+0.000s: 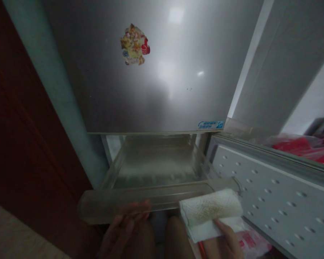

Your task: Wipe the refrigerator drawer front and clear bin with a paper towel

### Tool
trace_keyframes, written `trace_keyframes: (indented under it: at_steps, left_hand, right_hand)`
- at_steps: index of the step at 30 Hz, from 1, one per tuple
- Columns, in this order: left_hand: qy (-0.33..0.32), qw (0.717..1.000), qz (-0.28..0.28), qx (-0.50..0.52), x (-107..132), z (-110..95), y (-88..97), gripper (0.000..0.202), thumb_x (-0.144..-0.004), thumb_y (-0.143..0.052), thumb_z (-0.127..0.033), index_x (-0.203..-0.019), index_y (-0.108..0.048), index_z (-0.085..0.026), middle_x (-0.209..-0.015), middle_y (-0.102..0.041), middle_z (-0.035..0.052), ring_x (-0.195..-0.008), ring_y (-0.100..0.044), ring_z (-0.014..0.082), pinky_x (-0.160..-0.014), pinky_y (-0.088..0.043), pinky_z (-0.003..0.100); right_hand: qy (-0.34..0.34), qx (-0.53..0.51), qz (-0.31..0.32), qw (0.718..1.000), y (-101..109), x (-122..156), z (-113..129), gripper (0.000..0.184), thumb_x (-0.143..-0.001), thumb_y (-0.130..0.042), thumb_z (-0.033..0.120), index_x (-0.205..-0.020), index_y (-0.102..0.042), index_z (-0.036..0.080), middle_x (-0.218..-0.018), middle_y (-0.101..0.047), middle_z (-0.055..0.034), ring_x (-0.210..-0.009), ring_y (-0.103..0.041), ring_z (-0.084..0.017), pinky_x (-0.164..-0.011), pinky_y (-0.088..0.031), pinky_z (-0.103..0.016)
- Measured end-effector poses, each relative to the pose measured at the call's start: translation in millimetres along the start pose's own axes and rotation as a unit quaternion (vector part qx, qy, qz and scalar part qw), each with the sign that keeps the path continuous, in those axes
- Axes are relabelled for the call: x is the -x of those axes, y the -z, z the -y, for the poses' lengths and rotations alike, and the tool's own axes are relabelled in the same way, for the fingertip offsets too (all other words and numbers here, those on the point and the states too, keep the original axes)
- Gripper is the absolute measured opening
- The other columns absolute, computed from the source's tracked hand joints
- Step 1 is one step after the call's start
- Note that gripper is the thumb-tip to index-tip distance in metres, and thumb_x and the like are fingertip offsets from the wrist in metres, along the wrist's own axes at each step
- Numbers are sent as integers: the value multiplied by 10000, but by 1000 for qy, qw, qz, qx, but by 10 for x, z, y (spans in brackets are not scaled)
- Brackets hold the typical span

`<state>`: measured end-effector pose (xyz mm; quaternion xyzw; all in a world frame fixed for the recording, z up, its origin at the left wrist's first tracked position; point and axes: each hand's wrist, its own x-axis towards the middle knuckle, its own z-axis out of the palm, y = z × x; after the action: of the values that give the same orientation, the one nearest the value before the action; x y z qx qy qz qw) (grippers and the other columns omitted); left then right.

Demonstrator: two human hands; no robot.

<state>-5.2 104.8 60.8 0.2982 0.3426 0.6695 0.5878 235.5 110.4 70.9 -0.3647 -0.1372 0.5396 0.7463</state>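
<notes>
Head view, cloth: folded white stained cloth (210,210) lies on the clear plastic drawer (156,169) at its front right corner, pinched by the right hand (226,242) just below.
Axis: long side runs left-right.
Left hand (129,223): fingers together on the drawer's front lip.
Obscured: both hands dim, cut off below.

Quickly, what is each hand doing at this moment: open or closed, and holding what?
Left hand: closed on the front of the clear drawer.
Right hand: closed, holding the white cloth.
</notes>
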Motion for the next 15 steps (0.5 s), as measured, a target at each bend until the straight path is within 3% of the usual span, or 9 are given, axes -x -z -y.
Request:
trace_keyframes:
  at_steps: [3, 6, 11, 15]
  left_hand:
    - [-12, 1000, -18, -18, 21, 36, -16, 268, -751, -825, -360, -1003, -804, -270, -1138, -777, 65, -1107, -721, 267, -977, -586, 327]
    - [-29, 999, -35, -25, 51, 64, -44, 286, -704, -856, -367, -963, -796, -262, -1056, -798, 56, -1022, -751, 286, -944, -612, 376]
    - [-41, 996, -62, -58, 100, 67, -95, 334, -718, -838, -395, -1003, -775, -233, -1076, -792, 76, -1108, -711, 337, -988, -590, 451]
    - [-52, 991, -77, -97, 116, 59, -110, 276, -682, -843, -390, -932, -786, -288, -1033, -800, 45, -1184, -670, 353, -976, -601, 447]
  right_hand:
    - [-33, -7, -50, 998, 46, 4, -45, 565, -722, -743, 362, -1270, -638, 271, -1120, -762, -5, -1156, -681, -264, -1056, -530, -447]
    - [-36, -12, -81, 996, 108, 2, -90, 520, -742, -730, 378, -1247, -644, 290, -1080, -768, 20, -1155, -680, -252, -1041, -544, -434]
    - [-19, 24, -69, 997, 170, 19, -71, 498, -761, -730, 389, -1236, -664, 256, -1124, -760, -9, -1133, -690, -256, -1013, -563, -426]
    - [-31, 40, -41, 998, 194, 17, -71, 564, -777, -715, 408, -1318, -618, 287, -1124, -762, 9, -1138, -689, -259, -1033, -548, -448]
